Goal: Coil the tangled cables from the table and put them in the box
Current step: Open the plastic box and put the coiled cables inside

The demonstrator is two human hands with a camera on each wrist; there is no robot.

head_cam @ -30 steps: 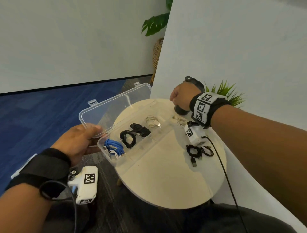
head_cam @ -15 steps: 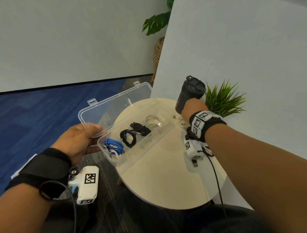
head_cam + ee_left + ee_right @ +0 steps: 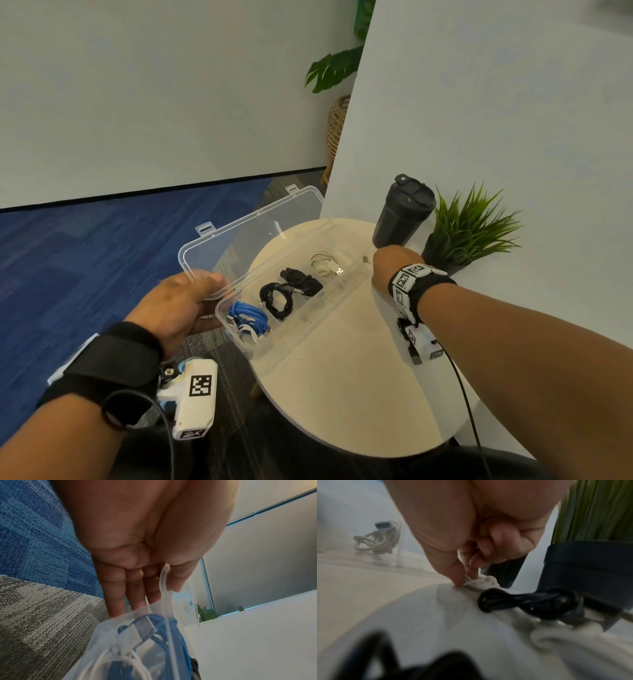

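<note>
A clear plastic box (image 3: 303,341) lies open on the round table (image 3: 342,404), its left end hanging past the edge. My left hand (image 3: 178,305) grips that end, thumb on the lid's rim (image 3: 165,582). Its compartments hold a blue cable (image 3: 246,317) (image 3: 173,632), two black coils (image 3: 275,299) and a white cable (image 3: 325,269) (image 3: 376,539). My right hand (image 3: 394,267) is down on the table by the box's right end. There its thumb and forefinger (image 3: 465,577) pinch a white cable bundle (image 3: 485,583). A black coiled cable (image 3: 530,601) lies just behind, under my wrist.
A black tumbler (image 3: 400,219) stands upright right behind my right hand, with a small potted plant (image 3: 472,226) to its right. A white wall panel borders the table on the right. Blue and grey carpet lies below the left hand.
My right hand has come down and left from the tumbler to the white cable on the table. The tumbler now stands free. My left hand and the box have not moved.
</note>
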